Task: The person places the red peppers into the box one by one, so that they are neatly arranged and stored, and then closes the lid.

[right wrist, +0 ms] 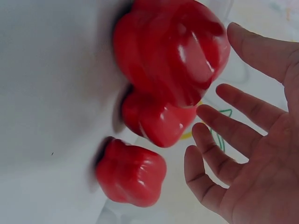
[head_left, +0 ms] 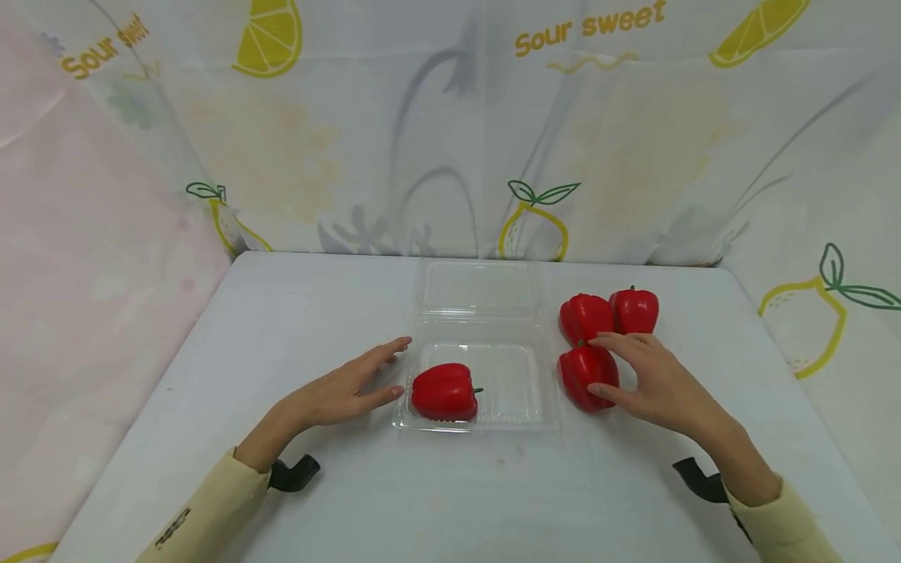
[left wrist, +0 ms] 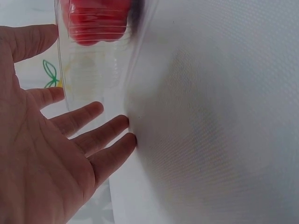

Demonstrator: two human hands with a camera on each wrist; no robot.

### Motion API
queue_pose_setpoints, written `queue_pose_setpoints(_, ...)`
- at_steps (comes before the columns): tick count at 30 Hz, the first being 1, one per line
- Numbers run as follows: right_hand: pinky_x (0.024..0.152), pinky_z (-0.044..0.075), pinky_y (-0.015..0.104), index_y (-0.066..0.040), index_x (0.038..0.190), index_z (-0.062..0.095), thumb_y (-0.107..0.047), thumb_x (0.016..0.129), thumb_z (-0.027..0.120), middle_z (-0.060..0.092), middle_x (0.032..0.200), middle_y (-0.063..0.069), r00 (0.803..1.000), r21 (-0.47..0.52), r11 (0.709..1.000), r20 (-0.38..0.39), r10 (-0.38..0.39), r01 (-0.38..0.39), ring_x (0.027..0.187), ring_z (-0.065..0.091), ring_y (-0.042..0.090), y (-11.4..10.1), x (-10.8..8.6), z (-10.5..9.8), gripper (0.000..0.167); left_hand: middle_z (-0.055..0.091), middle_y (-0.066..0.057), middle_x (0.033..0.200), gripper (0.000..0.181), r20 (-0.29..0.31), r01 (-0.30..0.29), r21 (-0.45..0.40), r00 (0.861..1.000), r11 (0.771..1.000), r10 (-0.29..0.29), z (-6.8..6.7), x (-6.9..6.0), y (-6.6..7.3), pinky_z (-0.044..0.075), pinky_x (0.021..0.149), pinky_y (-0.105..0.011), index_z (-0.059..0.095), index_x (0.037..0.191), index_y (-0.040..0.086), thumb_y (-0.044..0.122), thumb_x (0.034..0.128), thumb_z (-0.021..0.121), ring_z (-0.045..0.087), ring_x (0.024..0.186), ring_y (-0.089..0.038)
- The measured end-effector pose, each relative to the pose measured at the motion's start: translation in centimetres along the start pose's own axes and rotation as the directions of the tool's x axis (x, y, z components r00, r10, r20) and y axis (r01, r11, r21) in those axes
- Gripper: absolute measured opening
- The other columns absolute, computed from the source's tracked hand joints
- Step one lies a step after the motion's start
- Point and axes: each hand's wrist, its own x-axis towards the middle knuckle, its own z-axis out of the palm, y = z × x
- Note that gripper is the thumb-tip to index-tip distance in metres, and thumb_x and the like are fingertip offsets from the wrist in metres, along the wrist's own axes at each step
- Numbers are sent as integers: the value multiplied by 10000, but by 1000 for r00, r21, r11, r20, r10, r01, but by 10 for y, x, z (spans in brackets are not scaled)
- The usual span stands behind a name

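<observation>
A red bell pepper (head_left: pixel 443 392) lies on its side in the left part of a clear plastic clamshell box (head_left: pixel 517 391), whose lid is folded back. My left hand (head_left: pixel 345 392) is at the box's left edge, fingers spread and holding nothing; its palm (left wrist: pixel 51 154) shows in the left wrist view. Over the nearest of three loose peppers my right hand (head_left: pixel 658 383) hovers, thumb and fingers apart around that red bell pepper (head_left: pixel 583 377). In the right wrist view the fingers (right wrist: pixel 229 126) are loosely bent beside this pepper (right wrist: pixel 173 51), not closed round it.
Two more red bell peppers, one at left (head_left: pixel 586 317) and one at right (head_left: pixel 636 310), sit behind the nearest loose one. The transparent lid (head_left: pixel 480 285) lies toward the back of the white table (head_left: pixel 317 313). A printed cloth (head_left: pixel 366 125) hangs behind the table.
</observation>
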Motion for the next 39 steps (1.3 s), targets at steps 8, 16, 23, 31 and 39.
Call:
queue_pose_setpoints(8, 769, 567, 498, -84, 1303, 585, -181, 745, 867, 602, 1213, 81, 999, 36, 999, 33, 2, -3, 1129, 497, 308, 5, -2, 1, 632, 319, 14, 1559, 765, 0, 1, 10, 1000, 1000, -1, -1, -1, 1, 394, 1041, -564, 227, 1573, 268, 489, 939, 595, 400, 1364, -239)
queue_pose_setpoints(16, 774, 567, 494, -89, 1297, 588, -200, 766, 853, 593, 1195, 95, 998, 42, 999, 67, 14, -17, 1123, 493, 318, 6, -3, 1, 603, 307, 26, 1565, 764, 1, -4, 4, 1000, 1000, 4, 0, -1, 0, 385, 1051, -555, 227, 1575, 254, 486, 945, 591, 393, 1368, -238)
queue_pose_setpoints(23, 791, 561, 511, -75, 1285, 595, -178, 737, 870, 602, 1203, 103, 999, 5, 1000, 53, -2, 1, 1111, 519, 316, 6, -5, -1, 622, 292, 38, 1569, 756, 4, 5, 0, 1000, 1000, -5, 0, -1, 0, 377, 1060, -551, 214, 1574, 293, 489, 946, 588, 381, 1375, -230)
queue_pose_setpoints(31, 783, 559, 516, -82, 1276, 607, -163, 744, 864, 629, 1170, 106, 998, -18, 999, 50, 28, -27, 1060, 555, 312, 10, -8, -4, 597, 290, 34, 1571, 762, 10, 10, -6, 1000, 1000, -10, 0, -1, 1, 375, 1061, -555, 213, 1575, 287, 489, 945, 590, 378, 1379, -229)
queue_pose_setpoints(39, 694, 558, 399, -78, 1273, 603, -180, 731, 874, 624, 1085, 79, 998, -51, 998, 41, 45, -43, 954, 568, 268, 11, -9, -5, 614, 312, 25, 1562, 763, 5, 3, 11, 1000, 1000, -3, 1, 0, -1, 385, 1051, -556, 207, 1576, 293, 513, 946, 576, 394, 1368, -226)
